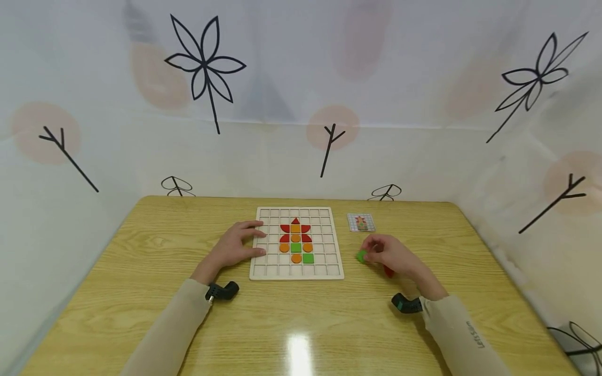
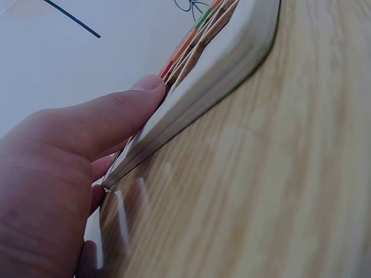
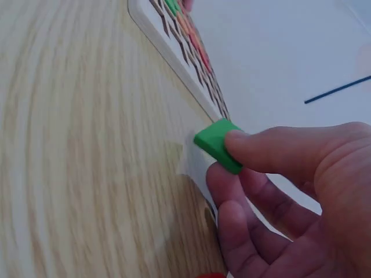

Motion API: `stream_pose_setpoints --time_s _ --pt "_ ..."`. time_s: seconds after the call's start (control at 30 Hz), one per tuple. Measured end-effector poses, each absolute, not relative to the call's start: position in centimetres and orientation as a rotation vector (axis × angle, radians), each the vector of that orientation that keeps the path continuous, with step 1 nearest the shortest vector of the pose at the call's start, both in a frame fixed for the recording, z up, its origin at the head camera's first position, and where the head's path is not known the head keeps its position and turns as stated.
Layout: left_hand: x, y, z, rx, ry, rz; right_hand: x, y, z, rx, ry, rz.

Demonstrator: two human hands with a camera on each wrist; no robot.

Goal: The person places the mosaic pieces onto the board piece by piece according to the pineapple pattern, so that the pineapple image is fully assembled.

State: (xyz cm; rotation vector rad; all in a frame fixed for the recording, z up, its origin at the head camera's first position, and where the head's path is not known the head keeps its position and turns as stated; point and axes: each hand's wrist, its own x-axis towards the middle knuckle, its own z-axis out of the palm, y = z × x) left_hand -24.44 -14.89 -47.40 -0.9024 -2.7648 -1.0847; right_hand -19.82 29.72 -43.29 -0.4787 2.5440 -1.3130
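A pale wooden grid board (image 1: 273, 270) lies mid-table, with red, orange and green flat pieces set in its cells. At its left edge rests my left hand (image 1: 236, 244), fingers spread, thumb and fingertips touching the rim; the left wrist view shows the thumb (image 2: 130, 107) on the board's edge. To the right of the board, my right hand (image 1: 389, 254) pinches a green square tile (image 3: 217, 142) between thumb and fingers, above the table. The lowest filled row of the board holds an orange disc (image 1: 296, 258) and a green square (image 1: 308, 258).
A small pattern card (image 1: 361, 222) lies beyond my right hand, printed with a coloured figure on a grid. A red piece (image 1: 389, 271) lies partly hidden under that hand. Behind the table (image 1: 263, 324) hangs a white cloth (image 1: 282, 156) with black plant drawings.
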Motion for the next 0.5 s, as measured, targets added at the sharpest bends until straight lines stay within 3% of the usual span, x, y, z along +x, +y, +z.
stream_pose_setpoints --time_s 0.5 --pt "-24.5 -14.9 -47.3 -0.884 -2.78 -1.086 -19.9 23.3 -43.6 -0.5 2.64 -1.46"
